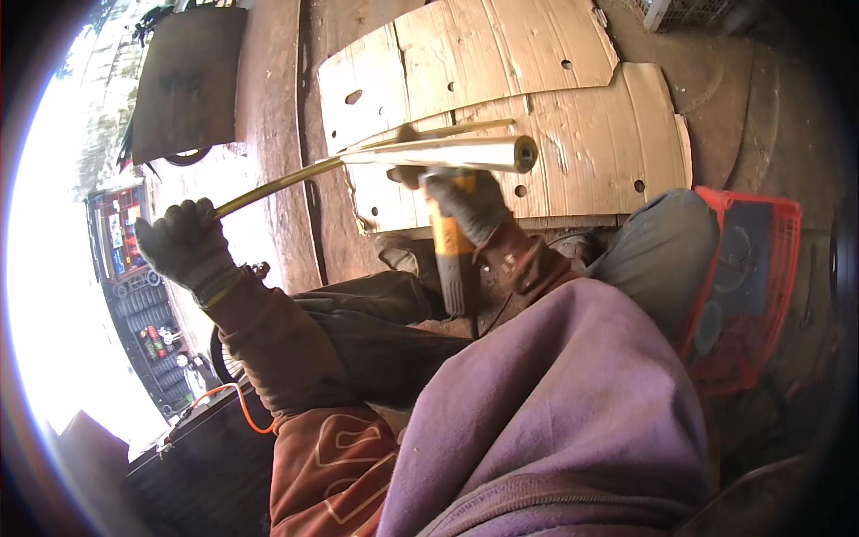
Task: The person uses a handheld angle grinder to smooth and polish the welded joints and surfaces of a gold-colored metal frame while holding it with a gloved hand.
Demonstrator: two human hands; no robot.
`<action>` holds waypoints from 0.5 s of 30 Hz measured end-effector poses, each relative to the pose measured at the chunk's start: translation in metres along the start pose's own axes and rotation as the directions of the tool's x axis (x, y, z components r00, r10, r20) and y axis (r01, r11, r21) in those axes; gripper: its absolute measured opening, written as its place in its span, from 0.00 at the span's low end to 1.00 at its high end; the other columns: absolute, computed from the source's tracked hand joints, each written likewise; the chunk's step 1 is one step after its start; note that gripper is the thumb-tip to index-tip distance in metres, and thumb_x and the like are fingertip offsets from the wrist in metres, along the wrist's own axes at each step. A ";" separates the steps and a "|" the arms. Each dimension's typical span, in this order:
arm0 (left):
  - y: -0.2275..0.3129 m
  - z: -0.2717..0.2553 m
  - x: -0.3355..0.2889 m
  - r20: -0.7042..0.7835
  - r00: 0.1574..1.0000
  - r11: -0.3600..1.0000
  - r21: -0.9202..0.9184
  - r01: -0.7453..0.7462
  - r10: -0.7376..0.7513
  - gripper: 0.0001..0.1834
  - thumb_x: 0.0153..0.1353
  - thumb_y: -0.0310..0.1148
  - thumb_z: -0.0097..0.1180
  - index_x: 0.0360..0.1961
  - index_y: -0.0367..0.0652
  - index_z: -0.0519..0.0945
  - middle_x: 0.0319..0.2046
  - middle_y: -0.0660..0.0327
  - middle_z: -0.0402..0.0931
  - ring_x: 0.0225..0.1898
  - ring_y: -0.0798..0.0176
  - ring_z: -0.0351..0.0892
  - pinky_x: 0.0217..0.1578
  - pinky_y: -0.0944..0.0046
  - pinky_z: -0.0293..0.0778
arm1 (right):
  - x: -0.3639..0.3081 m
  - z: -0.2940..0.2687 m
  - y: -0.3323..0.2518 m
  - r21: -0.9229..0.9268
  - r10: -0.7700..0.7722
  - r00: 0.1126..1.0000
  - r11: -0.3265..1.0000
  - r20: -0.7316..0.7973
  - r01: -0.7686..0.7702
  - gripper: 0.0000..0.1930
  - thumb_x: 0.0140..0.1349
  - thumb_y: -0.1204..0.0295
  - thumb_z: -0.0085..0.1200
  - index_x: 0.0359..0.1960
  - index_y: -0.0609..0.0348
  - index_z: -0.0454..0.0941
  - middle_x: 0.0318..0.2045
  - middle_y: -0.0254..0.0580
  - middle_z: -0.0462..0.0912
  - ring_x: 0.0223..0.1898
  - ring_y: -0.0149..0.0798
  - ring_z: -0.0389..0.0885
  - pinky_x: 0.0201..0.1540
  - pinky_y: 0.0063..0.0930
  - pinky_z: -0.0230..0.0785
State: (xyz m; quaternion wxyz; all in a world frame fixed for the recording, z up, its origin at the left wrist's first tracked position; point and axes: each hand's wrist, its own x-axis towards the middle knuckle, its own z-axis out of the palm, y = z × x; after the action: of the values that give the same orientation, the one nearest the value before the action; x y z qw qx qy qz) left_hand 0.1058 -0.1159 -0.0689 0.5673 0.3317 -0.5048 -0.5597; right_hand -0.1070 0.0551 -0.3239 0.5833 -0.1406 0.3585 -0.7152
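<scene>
My left hand (183, 243), in a grey work glove, grips the near end of a long thin yellowish rod (286, 177) that runs up and right. That rod meets a thicker pale tube (447, 153) with an open round end at the right. My right hand (470, 206), also gloved, is closed around an orange and grey hand tool (450, 251) whose head sits right under the pale tube. Both forearms wear dark brown sleeves. My purple garment fills the lower middle.
Flattened cardboard sheets (501, 72) with holes lie on the ground beyond the tube. A red plastic crate (752, 268) stands at the right by my knee. A dark flat panel (188, 80) lies upper left, an orange cable (237, 398) lower left. Bright glare covers the left.
</scene>
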 end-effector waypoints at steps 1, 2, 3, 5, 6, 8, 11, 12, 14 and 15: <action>-0.006 0.006 0.000 -0.044 0.999 1.000 0.002 0.000 0.000 0.32 0.71 0.51 0.38 0.08 0.56 0.50 0.07 0.69 0.45 0.11 0.66 0.43 0.19 0.61 0.49 | -0.001 0.001 0.011 -0.027 -0.053 0.998 0.998 -0.016 0.053 0.14 0.58 0.64 0.67 0.36 0.60 0.78 0.28 0.36 0.81 0.26 0.27 0.78 0.27 0.22 0.72; -0.013 0.008 0.001 -0.088 0.996 1.000 0.007 0.001 -0.001 0.32 0.70 0.52 0.39 0.08 0.56 0.50 0.07 0.69 0.45 0.11 0.66 0.43 0.19 0.61 0.49 | -0.001 -0.008 0.015 -0.036 -0.025 0.998 0.999 -0.050 0.023 0.13 0.57 0.65 0.67 0.35 0.59 0.78 0.28 0.36 0.82 0.25 0.27 0.78 0.27 0.22 0.72; -0.012 0.006 0.001 -0.077 0.997 1.000 0.009 0.003 -0.002 0.32 0.69 0.52 0.40 0.08 0.57 0.51 0.07 0.69 0.46 0.11 0.66 0.43 0.19 0.61 0.49 | 0.001 -0.009 0.017 -0.023 0.013 0.998 1.000 -0.061 -0.014 0.13 0.56 0.65 0.68 0.35 0.59 0.78 0.29 0.36 0.82 0.25 0.26 0.78 0.27 0.22 0.72; -0.003 0.009 0.001 -0.046 0.999 1.000 -0.006 -0.002 0.002 0.32 0.68 0.53 0.42 0.08 0.57 0.51 0.07 0.69 0.46 0.11 0.66 0.44 0.20 0.61 0.50 | 0.012 -0.028 0.013 -0.033 0.027 0.995 0.999 -0.098 -0.031 0.13 0.54 0.65 0.69 0.32 0.59 0.79 0.28 0.37 0.83 0.24 0.28 0.80 0.26 0.24 0.74; -0.016 0.004 0.002 -0.020 1.000 0.999 -0.037 0.020 -0.021 0.32 0.68 0.53 0.43 0.08 0.57 0.52 0.08 0.69 0.48 0.12 0.65 0.44 0.21 0.61 0.50 | 0.024 -0.067 0.031 -0.076 0.024 0.979 0.996 -0.201 -0.040 0.14 0.53 0.64 0.70 0.32 0.59 0.80 0.26 0.37 0.83 0.23 0.29 0.80 0.27 0.24 0.75; -0.004 0.000 0.000 0.025 1.000 0.999 -0.031 0.016 -0.015 0.31 0.67 0.53 0.44 0.08 0.56 0.54 0.09 0.68 0.50 0.13 0.65 0.46 0.22 0.60 0.52 | 0.031 -0.082 0.034 0.013 0.124 0.933 0.992 -0.338 -0.127 0.15 0.51 0.62 0.71 0.32 0.60 0.81 0.24 0.37 0.82 0.23 0.31 0.81 0.27 0.25 0.76; -0.009 0.000 0.004 0.073 0.997 0.998 -0.046 0.040 -0.037 0.30 0.66 0.53 0.46 0.09 0.55 0.57 0.10 0.67 0.53 0.15 0.64 0.50 0.24 0.59 0.54 | 0.034 -0.095 0.040 -0.100 0.039 0.956 0.992 -0.290 -0.071 0.18 0.55 0.58 0.67 0.33 0.62 0.82 0.25 0.38 0.83 0.23 0.31 0.81 0.29 0.26 0.76; -0.005 -0.003 0.006 0.167 0.984 0.995 -0.065 0.081 -0.069 0.29 0.66 0.52 0.46 0.10 0.54 0.58 0.11 0.66 0.55 0.16 0.63 0.51 0.25 0.58 0.54 | 0.028 -0.069 0.026 -0.126 -0.009 0.979 0.992 -0.202 -0.016 0.16 0.55 0.59 0.66 0.31 0.62 0.81 0.25 0.39 0.83 0.23 0.30 0.80 0.30 0.25 0.75; 0.000 0.006 0.003 -0.047 0.999 1.000 0.023 0.016 -0.015 0.29 0.66 0.52 0.47 0.10 0.54 0.57 0.11 0.66 0.55 0.16 0.63 0.51 0.25 0.57 0.55 | 0.014 -0.025 0.014 -0.107 -0.009 0.997 0.994 -0.081 0.000 0.16 0.57 0.63 0.66 0.37 0.62 0.78 0.29 0.39 0.82 0.28 0.30 0.80 0.33 0.24 0.76; -0.001 0.013 0.003 -0.146 0.989 0.998 0.057 -0.004 0.012 0.29 0.66 0.52 0.47 0.10 0.54 0.57 0.11 0.66 0.55 0.16 0.63 0.51 0.25 0.57 0.55 | 0.006 -0.012 0.009 -0.085 0.033 0.998 0.996 -0.061 -0.038 0.18 0.57 0.65 0.67 0.44 0.62 0.75 0.34 0.39 0.82 0.33 0.30 0.81 0.35 0.23 0.77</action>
State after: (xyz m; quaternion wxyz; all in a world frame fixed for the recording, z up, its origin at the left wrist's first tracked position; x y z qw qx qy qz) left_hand 0.0929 -0.1169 -0.0654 0.5955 0.3858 -0.4786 -0.5173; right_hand -0.1099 0.0532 -0.3399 0.5784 -0.1378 0.4086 -0.6925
